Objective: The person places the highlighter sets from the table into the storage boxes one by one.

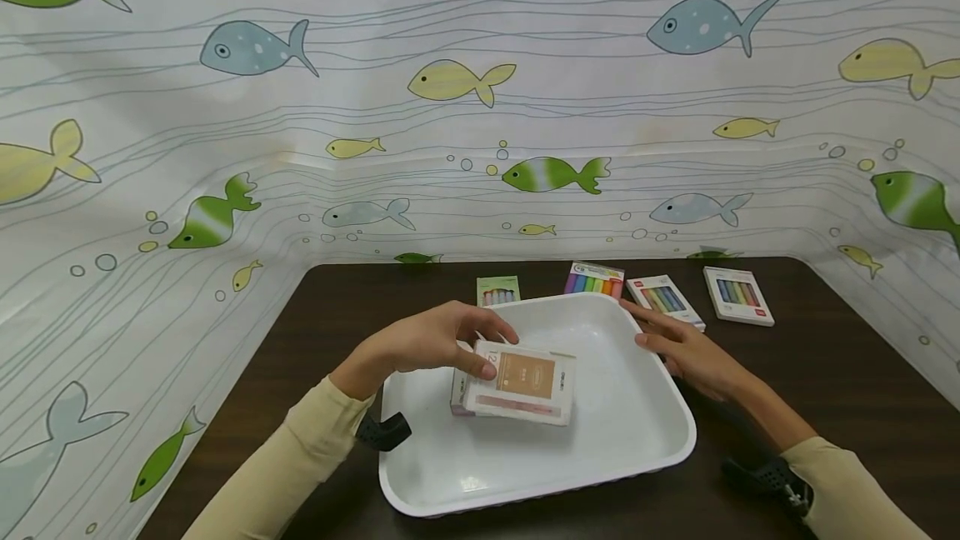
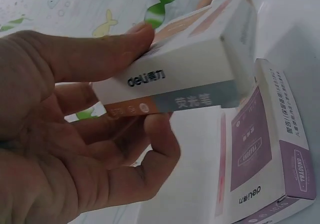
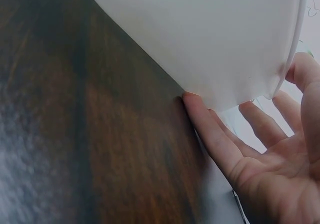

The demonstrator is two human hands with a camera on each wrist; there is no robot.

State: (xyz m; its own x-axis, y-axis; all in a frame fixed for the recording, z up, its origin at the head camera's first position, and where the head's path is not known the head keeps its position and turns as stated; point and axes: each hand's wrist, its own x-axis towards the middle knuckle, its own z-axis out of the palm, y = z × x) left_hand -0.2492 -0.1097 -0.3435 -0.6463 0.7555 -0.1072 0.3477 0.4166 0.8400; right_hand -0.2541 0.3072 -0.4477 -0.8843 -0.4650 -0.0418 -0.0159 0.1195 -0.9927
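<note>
- The orange-and-white box sits over the middle of the white tray, held by its left end just above a second box.
- The left hand grips it: the thumb lies across the top edge and the fingers curl underneath, as the left wrist view shows plainly.
- The purple-and-white box lies flat on the tray floor directly under the held one; from the head view only a sliver of it peeks out at the left.
- The held box is tilted a little, its right end close to the lower box; whether the two touch, I cannot tell.
- The right hand rests against the right rim of the tray, fingers straight and spread, holding nothing.
- In the right wrist view those fingers lie along the outside wall of the tray, fingertips touching it, with the dark wooden table beneath.
- The tray stands on the table near its front edge, roughly centred between the two arms.
- Behind the tray, along the far side of the table, four small packs lie in a row: a green pack, a rainbow-striped pack, a white pack with coloured sticks and another white pack further right.
- The rainbow-striped pack lies just beside the tray's far rim; the rightmost pack lies well apart from it.
- A curtain printed with fish hangs around the table on three sides.
- Both forearms wear pale yellow sleeves, each with a dark strap at the wrist.
</note>
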